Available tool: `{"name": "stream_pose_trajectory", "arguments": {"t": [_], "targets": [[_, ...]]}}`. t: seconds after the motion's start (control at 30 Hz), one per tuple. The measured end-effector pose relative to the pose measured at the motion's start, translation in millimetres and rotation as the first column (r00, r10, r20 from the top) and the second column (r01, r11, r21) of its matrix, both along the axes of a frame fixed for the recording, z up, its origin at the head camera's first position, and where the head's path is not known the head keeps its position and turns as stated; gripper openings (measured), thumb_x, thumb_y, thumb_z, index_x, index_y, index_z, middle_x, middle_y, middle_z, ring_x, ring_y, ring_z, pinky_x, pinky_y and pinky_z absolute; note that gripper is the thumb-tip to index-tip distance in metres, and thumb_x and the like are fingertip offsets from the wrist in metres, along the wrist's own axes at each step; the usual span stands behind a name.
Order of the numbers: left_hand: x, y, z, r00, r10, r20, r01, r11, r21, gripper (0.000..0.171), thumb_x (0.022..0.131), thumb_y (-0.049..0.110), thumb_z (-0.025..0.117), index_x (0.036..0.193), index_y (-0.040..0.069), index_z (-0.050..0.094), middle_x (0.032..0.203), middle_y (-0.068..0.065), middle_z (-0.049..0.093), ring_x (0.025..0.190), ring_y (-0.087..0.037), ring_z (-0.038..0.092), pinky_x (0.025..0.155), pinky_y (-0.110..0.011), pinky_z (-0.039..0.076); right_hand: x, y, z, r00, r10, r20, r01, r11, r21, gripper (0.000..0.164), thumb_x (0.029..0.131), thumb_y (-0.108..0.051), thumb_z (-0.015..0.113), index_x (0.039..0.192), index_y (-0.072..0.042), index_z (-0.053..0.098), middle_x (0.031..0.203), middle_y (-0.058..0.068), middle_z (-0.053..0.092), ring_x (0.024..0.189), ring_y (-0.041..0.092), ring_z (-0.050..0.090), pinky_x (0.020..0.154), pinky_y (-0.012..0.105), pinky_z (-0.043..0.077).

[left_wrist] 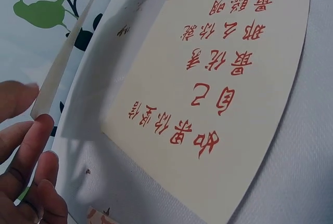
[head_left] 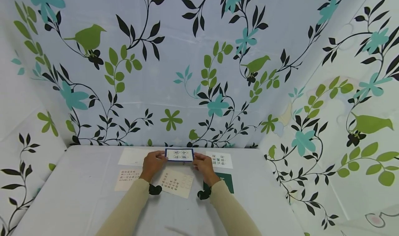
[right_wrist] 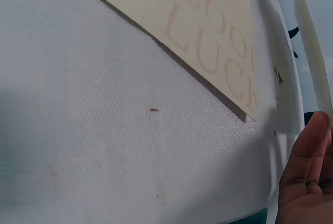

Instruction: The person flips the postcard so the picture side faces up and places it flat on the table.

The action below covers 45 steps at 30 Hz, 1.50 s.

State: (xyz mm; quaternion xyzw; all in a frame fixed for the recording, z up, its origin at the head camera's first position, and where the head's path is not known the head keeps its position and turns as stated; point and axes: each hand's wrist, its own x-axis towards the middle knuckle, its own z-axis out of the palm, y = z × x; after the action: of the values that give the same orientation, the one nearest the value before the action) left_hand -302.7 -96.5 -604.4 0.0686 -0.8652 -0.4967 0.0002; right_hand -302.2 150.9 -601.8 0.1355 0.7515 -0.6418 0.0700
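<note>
A white card with a blue border and dark characters (head_left: 179,155) is held up at the back of the table, its printed side toward the head camera. My left hand (head_left: 152,164) pinches its left end between thumb and fingers. At the opposite end, my right hand (head_left: 204,166) grips the card the same way. Both wrist views show the card edge-on, as a thin pale strip (left_wrist: 61,60). Between and below the hands, a cream card with red characters (head_left: 176,183) lies askew on the table; pale "LUCK" lettering shows on it in the right wrist view.
On the white tablecloth (head_left: 84,194), a white card (head_left: 132,157) and a cream card with reddish writing (head_left: 125,181) lie at left. To the right are a white card with dark characters (head_left: 222,160) and a dark green card (head_left: 227,181), partly covered by the right wrist. Patterned fabric (head_left: 187,73) rises behind.
</note>
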Motion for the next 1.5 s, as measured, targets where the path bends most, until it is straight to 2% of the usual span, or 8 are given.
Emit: {"name": "stream_pose_trajectory", "arguments": {"t": [0.17, 0.27, 0.6, 0.87, 1.17, 1.37, 1.5], "targets": [[2.1, -0.4, -1.3, 0.999, -0.046, 0.022, 0.045, 0.999, 0.006, 0.059, 0.090, 0.019, 0.082, 0.144, 0.004, 0.064, 0.117, -0.017, 0.074, 0.106, -0.032, 0.066, 0.096, -0.049, 0.050, 4.5, -1.4, 0.3, 1.000, 0.019, -0.015, -0.019, 0.999, 0.031, 0.048, 0.094, -0.006, 0.074, 0.141, -0.014, 0.068, 0.133, 0.008, 0.069, 0.106, 0.017, 0.069, 0.090, 0.031, 0.058], [2.7, 0.8, -3.4, 0.998, -0.045, 0.032, 0.044, 0.999, 0.014, 0.060, 0.089, 0.017, 0.083, 0.145, 0.005, 0.064, 0.118, -0.017, 0.075, 0.106, -0.031, 0.065, 0.097, -0.049, 0.050, 6.9, -1.8, 2.5, 1.000, 0.015, -0.018, -0.015, 0.999, 0.038, 0.048, 0.094, -0.005, 0.075, 0.141, -0.013, 0.068, 0.133, 0.009, 0.069, 0.107, 0.018, 0.069, 0.090, 0.031, 0.059], [4.5, 0.0, -4.6, 1.000, -0.001, -0.006, 0.001, 1.000, -0.010, 0.051, 0.087, 0.014, 0.085, 0.134, 0.003, 0.071, 0.112, -0.015, 0.080, 0.111, -0.034, 0.071, 0.104, -0.052, 0.049, 2.0, -1.4, -6.3, 1.000, -0.024, -0.016, 0.025, 0.997, 0.066, 0.042, 0.092, -0.006, 0.078, 0.134, -0.015, 0.073, 0.125, 0.007, 0.072, 0.101, 0.017, 0.070, 0.083, 0.029, 0.058], [7.1, -1.6, -4.0, 0.998, 0.005, -0.065, -0.009, 0.998, -0.060, 0.036, 0.088, 0.014, 0.085, 0.122, 0.002, 0.077, 0.109, -0.016, 0.081, 0.111, -0.037, 0.073, 0.103, -0.055, 0.049, -4.1, -2.4, -10.4, 0.998, -0.057, -0.021, 0.059, 0.992, 0.110, 0.032, 0.091, -0.007, 0.081, 0.121, -0.015, 0.079, 0.112, 0.005, 0.075, 0.091, 0.016, 0.072, 0.077, 0.028, 0.059], [6.4, -1.4, -10.7, 0.996, -0.021, -0.085, 0.008, 0.988, -0.152, 0.034, 0.088, 0.018, 0.084, 0.119, 0.006, 0.079, 0.104, -0.011, 0.082, 0.105, -0.034, 0.075, 0.095, -0.055, 0.054, 5.7, -6.4, -3.1, 0.996, -0.068, -0.049, 0.077, 0.974, 0.213, 0.028, 0.090, -0.005, 0.081, 0.118, -0.012, 0.079, 0.107, 0.006, 0.075, 0.092, 0.017, 0.070, 0.080, 0.029, 0.060], [4.2, -0.2, -15.9, 0.996, -0.020, -0.092, 0.004, 0.985, -0.173, 0.033, 0.087, 0.018, 0.085, 0.117, 0.006, 0.079, 0.101, -0.010, 0.081, 0.103, -0.034, 0.074, 0.092, -0.055, 0.054, 7.3, -7.9, -5.4, 0.997, -0.036, -0.069, 0.056, 0.945, 0.323, 0.027, 0.091, -0.007, 0.080, 0.118, -0.011, 0.080, 0.105, 0.003, 0.075, 0.097, 0.017, 0.066, 0.082, 0.030, 0.056], [3.9, -0.4, -16.2, 0.996, -0.019, -0.086, 0.003, 0.983, -0.185, 0.032, 0.087, 0.019, 0.086, 0.116, 0.006, 0.080, 0.098, -0.008, 0.081, 0.099, -0.032, 0.074, 0.090, -0.054, 0.055, 6.6, -8.1, -5.6, 0.997, -0.025, -0.076, 0.049, 0.941, 0.335, 0.027, 0.092, -0.006, 0.079, 0.118, -0.010, 0.079, 0.105, 0.003, 0.075, 0.099, 0.018, 0.066, 0.087, 0.033, 0.056]]}}
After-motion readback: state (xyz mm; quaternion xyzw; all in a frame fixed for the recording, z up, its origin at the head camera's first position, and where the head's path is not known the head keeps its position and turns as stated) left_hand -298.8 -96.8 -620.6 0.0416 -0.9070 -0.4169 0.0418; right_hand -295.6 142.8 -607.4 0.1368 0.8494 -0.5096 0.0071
